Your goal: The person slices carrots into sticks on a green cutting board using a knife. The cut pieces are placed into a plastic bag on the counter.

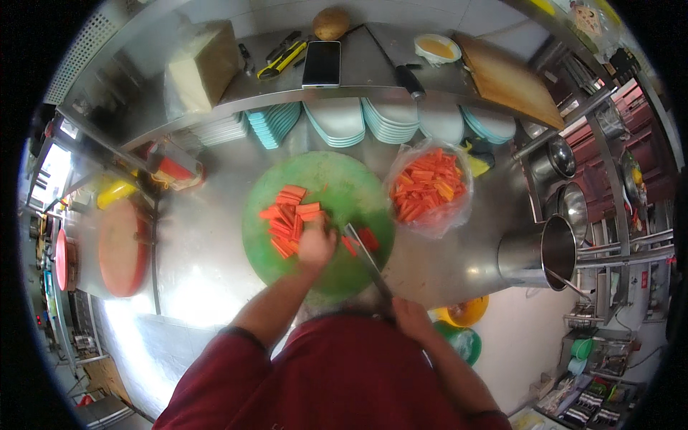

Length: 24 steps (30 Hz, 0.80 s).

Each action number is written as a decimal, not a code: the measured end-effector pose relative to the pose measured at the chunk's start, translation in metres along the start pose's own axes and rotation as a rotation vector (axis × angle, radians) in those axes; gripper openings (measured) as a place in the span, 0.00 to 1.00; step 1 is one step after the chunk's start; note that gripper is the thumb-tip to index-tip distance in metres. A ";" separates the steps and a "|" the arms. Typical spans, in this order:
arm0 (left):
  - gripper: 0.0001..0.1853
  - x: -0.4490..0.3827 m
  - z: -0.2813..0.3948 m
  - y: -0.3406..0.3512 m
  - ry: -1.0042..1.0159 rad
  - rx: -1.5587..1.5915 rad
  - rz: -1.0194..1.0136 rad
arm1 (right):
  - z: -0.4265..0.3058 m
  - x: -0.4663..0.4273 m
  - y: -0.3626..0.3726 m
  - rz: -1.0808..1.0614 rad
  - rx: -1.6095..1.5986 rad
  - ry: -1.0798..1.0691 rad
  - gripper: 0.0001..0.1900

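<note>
My right hand [411, 318] grips the handle end of a long-bladed kitchen knife [371, 264]. Its blade reaches up over the right part of a round green cutting board [333, 172]. Beside the blade lie a few cut carrot pieces [368, 239], partly hidden by it. On the board's left half is a loose pile of carrot sticks [285, 226]. My left hand [317, 247] is blurred at the right edge of this pile, its fingers against the nearest sticks; whether they pinch one is hidden. A clear plastic bag [466, 188] filled with carrot sticks [427, 185] stands right of the board.
Stacked plates [336, 126] line the back under a metal shelf. That shelf holds a phone [321, 64], a yellow utility knife [282, 60], a potato [330, 24], a bowl [438, 48] and a wooden board [510, 80]. A tall steel pot [527, 255] stands at right.
</note>
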<state>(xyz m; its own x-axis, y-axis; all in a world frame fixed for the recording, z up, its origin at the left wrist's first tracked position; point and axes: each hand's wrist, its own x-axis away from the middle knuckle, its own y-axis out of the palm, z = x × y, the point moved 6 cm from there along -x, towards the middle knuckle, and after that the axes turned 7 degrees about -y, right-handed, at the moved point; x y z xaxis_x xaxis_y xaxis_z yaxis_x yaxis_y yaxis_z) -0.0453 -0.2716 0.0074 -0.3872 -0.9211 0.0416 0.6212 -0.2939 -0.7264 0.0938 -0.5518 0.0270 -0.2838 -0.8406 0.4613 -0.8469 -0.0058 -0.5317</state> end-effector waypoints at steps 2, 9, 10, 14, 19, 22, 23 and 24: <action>0.16 -0.018 0.002 -0.026 0.174 -0.249 0.118 | -0.014 0.011 -0.010 -0.051 0.016 -0.030 0.31; 0.18 -0.018 0.002 -0.005 0.177 -0.242 -0.107 | 0.013 -0.009 -0.003 -0.012 0.059 0.043 0.32; 0.19 -0.008 -0.006 0.005 -0.026 -0.071 -0.167 | 0.002 -0.010 -0.006 -0.011 0.025 0.061 0.32; 0.23 0.029 -0.033 0.041 -0.310 0.228 -0.134 | -0.023 -0.012 -0.008 -0.021 -0.023 0.097 0.32; 0.19 0.036 -0.013 0.034 -0.197 0.103 -0.031 | -0.032 -0.002 -0.015 -0.004 0.064 0.020 0.36; 0.19 0.038 -0.011 0.037 -0.304 0.164 -0.031 | -0.032 0.008 -0.016 -0.019 0.069 0.029 0.36; 0.20 0.039 -0.008 0.036 -0.341 0.176 -0.036 | -0.032 0.012 -0.017 -0.011 0.069 0.028 0.36; 0.19 0.039 -0.004 0.034 -0.360 0.186 -0.041 | -0.032 0.014 -0.018 -0.002 0.068 0.024 0.36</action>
<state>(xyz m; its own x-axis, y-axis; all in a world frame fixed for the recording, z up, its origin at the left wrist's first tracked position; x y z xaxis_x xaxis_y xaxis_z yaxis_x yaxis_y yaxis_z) -0.0425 -0.3165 -0.0185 -0.1719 -0.9284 0.3294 0.7356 -0.3434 -0.5840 0.0908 -0.5462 0.0660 -0.2941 -0.8273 0.4787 -0.8148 -0.0448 -0.5780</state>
